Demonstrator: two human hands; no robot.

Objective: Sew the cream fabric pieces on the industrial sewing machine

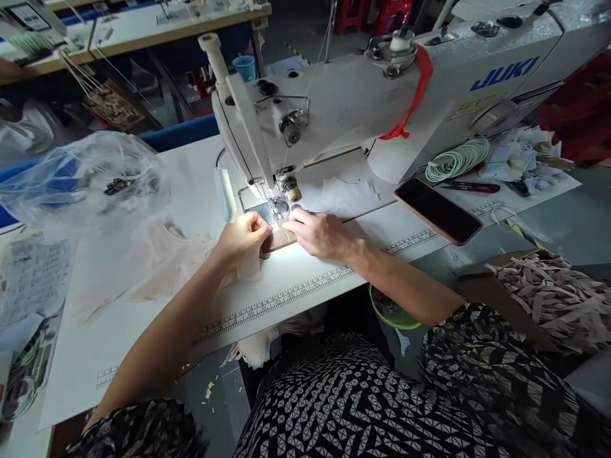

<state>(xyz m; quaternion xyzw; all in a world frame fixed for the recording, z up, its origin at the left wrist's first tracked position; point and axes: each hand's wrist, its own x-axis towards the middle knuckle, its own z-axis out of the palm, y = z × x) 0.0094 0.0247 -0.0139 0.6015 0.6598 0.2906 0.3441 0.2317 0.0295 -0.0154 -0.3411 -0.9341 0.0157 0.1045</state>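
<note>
My left hand (244, 236) is closed in a pinch at the left edge of a small beige fabric piece (279, 239), close in front of the sewing machine's needle area (277, 210). On the other side my right hand (321, 234) has thumb and fingers pinched at the same fabric, just below the presser foot. The lit spot under the sewing machine (348, 95) falls on the cloth between both hands. Sheer pale fabric (176, 254) spreads over the table to the left and runs under my left wrist. My fingertips partly hide the fabric's edges.
A phone (438, 211) lies right of the machine, beside coiled pale green cord (457, 159), dark-handled snips (470, 186) and scraps. A clear plastic bag (90, 184) sits at the left. Below the table's edge are a green bin (394, 312) and a box of fabric strips (554, 299).
</note>
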